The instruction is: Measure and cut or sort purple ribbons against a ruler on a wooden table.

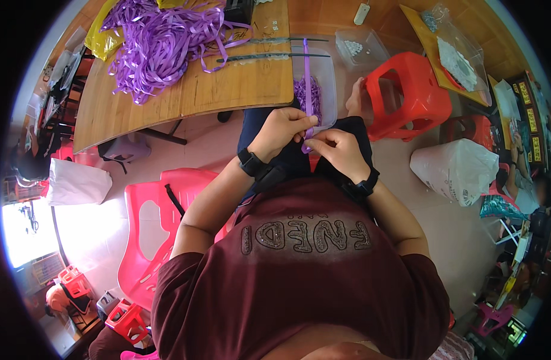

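We note both hands over our lap: left hand (282, 131) and right hand (338, 150) fingers pinched closed on the narrow purple ribbon strip (307, 90), held taut up from the clear plastic tray (328, 66) for folding control.

A red plastic stool (407, 96) stood on the floor beside a white bag (458, 168) — both off to the right. A pink plastic chair (152, 222) sat at lower left, near the wooden table (227, 90) — and a yellow bag (104, 36) lay at its far corner.
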